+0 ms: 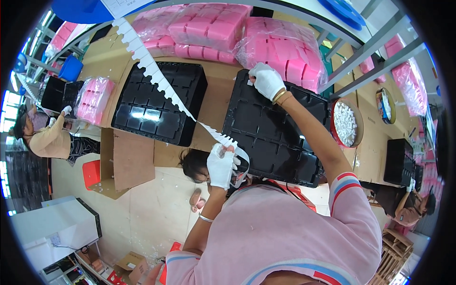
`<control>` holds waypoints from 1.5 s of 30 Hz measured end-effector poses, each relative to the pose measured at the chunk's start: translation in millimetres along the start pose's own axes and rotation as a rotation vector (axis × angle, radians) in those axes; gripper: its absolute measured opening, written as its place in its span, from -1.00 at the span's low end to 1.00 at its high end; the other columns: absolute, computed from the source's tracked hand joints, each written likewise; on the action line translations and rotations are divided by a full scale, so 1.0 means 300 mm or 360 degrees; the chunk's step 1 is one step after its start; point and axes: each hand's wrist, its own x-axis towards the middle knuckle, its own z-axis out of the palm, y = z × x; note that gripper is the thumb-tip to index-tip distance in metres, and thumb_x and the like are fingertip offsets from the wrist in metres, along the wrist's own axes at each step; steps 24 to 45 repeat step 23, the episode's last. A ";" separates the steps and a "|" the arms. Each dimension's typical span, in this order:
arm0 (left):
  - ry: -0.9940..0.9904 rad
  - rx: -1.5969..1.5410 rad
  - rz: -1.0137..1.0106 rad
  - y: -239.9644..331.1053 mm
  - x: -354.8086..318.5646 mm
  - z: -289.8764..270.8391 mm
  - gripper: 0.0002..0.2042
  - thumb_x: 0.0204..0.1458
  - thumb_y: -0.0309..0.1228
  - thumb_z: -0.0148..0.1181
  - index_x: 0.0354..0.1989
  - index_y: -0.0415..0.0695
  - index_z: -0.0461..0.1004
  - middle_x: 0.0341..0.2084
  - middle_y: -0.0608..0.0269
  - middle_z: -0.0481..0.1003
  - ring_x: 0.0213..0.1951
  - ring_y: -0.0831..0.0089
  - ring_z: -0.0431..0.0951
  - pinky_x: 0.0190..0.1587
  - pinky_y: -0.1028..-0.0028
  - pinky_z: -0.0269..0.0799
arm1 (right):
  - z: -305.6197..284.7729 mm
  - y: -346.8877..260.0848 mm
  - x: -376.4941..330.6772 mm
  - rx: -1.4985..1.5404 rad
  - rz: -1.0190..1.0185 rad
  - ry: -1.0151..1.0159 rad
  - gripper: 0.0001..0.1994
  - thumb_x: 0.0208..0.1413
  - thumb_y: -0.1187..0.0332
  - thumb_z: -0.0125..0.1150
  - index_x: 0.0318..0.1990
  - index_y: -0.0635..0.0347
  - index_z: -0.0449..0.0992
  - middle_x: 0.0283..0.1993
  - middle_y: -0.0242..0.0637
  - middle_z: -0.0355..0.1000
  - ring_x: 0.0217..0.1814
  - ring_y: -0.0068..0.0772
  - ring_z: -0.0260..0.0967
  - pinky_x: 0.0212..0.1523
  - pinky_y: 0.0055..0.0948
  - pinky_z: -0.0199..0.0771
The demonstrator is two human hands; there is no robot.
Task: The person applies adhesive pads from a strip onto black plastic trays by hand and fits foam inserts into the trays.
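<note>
A long white strip with a notched edge (154, 73) runs down from the upper left to my left hand (220, 166). That white-gloved hand is closed on it near the front edge of the right black tray stack (273, 149), and a loose end curls past the fingers. Over the far left corner of the same stack is my right hand (267, 81), also gloved, its fingers bent together against the surface. A small white piece (250, 82) shows by those fingertips. Whatever the fingers themselves hold is hidden.
Another black tray stack (154, 104) stands to the left. Behind lie plastic-wrapped pink blocks (285, 54). On the right, a round container (345, 122) holds white bits, near a metal rack post (368, 59). An open cardboard box (127, 159) adjoins the table. Other people work at both sides.
</note>
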 end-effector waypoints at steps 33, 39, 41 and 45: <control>0.0036 0.0135 0.0220 -0.034 0.020 0.003 -0.84 0.26 -0.46 0.22 -0.33 -0.25 0.41 -0.53 0.30 0.52 -0.60 0.69 0.45 -0.61 0.60 0.34 | 0.091 -0.007 0.021 -0.0376 -0.0149 -0.0122 -0.86 0.09 0.26 0.26 -0.32 0.10 0.58 -0.33 -0.20 0.59 -0.24 -0.05 0.62 -0.23 -0.19 0.66; 0.0036 0.0135 0.0220 -0.034 0.020 0.003 -0.84 0.26 -0.46 0.22 -0.33 -0.25 0.41 -0.53 0.30 0.52 -0.60 0.69 0.45 -0.61 0.60 0.34 | 0.091 -0.007 0.021 -0.0376 -0.0149 -0.0122 -0.86 0.09 0.26 0.26 -0.32 0.10 0.58 -0.33 -0.20 0.59 -0.24 -0.05 0.62 -0.23 -0.19 0.66; 0.0036 0.0135 0.0220 -0.034 0.020 0.003 -0.84 0.26 -0.46 0.22 -0.33 -0.25 0.41 -0.53 0.30 0.52 -0.60 0.69 0.45 -0.61 0.60 0.34 | 0.091 -0.007 0.021 -0.0376 -0.0149 -0.0122 -0.86 0.09 0.26 0.26 -0.32 0.10 0.58 -0.33 -0.20 0.59 -0.24 -0.05 0.62 -0.23 -0.19 0.66; 0.0036 0.0135 0.0220 -0.034 0.020 0.003 -0.84 0.26 -0.46 0.22 -0.33 -0.25 0.41 -0.53 0.30 0.52 -0.60 0.69 0.45 -0.61 0.60 0.34 | 0.091 -0.007 0.021 -0.0376 -0.0149 -0.0122 -0.86 0.09 0.26 0.26 -0.32 0.10 0.58 -0.33 -0.20 0.59 -0.24 -0.05 0.62 -0.23 -0.19 0.66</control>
